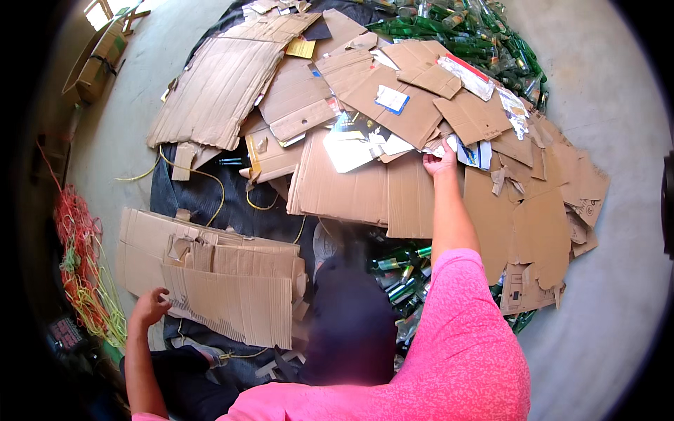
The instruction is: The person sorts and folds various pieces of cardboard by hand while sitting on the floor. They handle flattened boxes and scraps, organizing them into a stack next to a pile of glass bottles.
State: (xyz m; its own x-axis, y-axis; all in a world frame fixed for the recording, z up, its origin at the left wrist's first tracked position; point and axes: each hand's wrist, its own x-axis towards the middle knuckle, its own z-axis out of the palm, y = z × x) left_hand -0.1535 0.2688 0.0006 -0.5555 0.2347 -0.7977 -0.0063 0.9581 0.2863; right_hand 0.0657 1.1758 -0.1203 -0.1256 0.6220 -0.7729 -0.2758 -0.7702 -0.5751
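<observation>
A wide heap of flattened cardboard sheets lies before me on black woven sheeting. My right hand reaches into its middle, its fingers at a crumpled white piece of paper or film beside a blue-and-white printed piece. Whether the fingers grip that white piece is hard to tell. At the lower left, my left hand hangs near the edge of a separate stack of folded cardboard, fingers bent and apart, holding nothing.
Green glass bottles are piled at the top right, with more bottles by my leg. Tangled red and yellow rope lies at the left. Yellow cord loops over the sheeting. An open cardboard box stands at the upper left.
</observation>
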